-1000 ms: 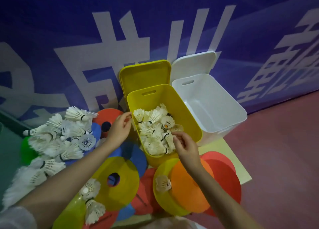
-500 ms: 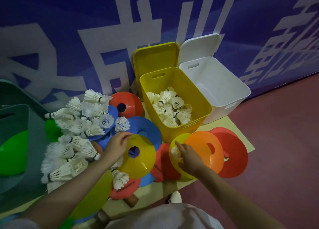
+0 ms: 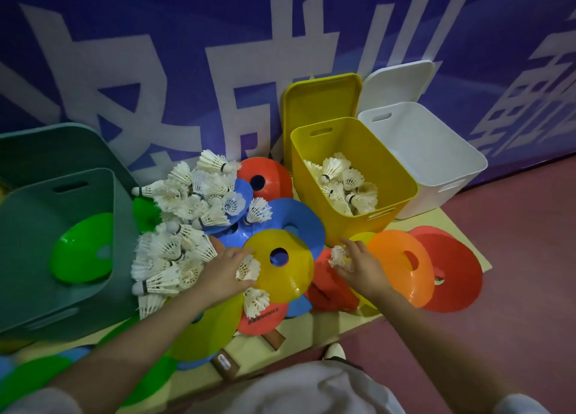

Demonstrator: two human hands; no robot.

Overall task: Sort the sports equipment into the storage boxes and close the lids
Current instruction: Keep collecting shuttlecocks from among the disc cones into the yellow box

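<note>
A heap of white shuttlecocks (image 3: pixel 184 214) lies on flat disc cones left of centre. My left hand (image 3: pixel 226 271) holds one shuttlecock (image 3: pixel 248 268) at the edge of a yellow cone (image 3: pixel 283 265). My right hand (image 3: pixel 358 265) pinches another shuttlecock (image 3: pixel 339 257) above an orange cone (image 3: pixel 402 264). The open yellow box (image 3: pixel 402 192) holds several shuttlecocks (image 3: pixel 346 186). An open white box (image 3: pixel 436 161) stands to its right. A green box (image 3: pixel 37 226) at left holds a green cone (image 3: pixel 84 248).
Red (image 3: pixel 452 273), blue (image 3: pixel 290 220) and more green cones (image 3: pixel 34 379) lie scattered on a pale mat (image 3: pixel 461 223). The boxes' lids lean on the purple banner wall (image 3: pixel 187 55) behind. My knee (image 3: pixel 299 388) and shoe (image 3: pixel 335 351) are at the bottom.
Both hands pulled back from the yellow box to the cones. The left hand took hold of a shuttlecock by the yellow cone, the right lifted one off the cones. The view shifted left.
</note>
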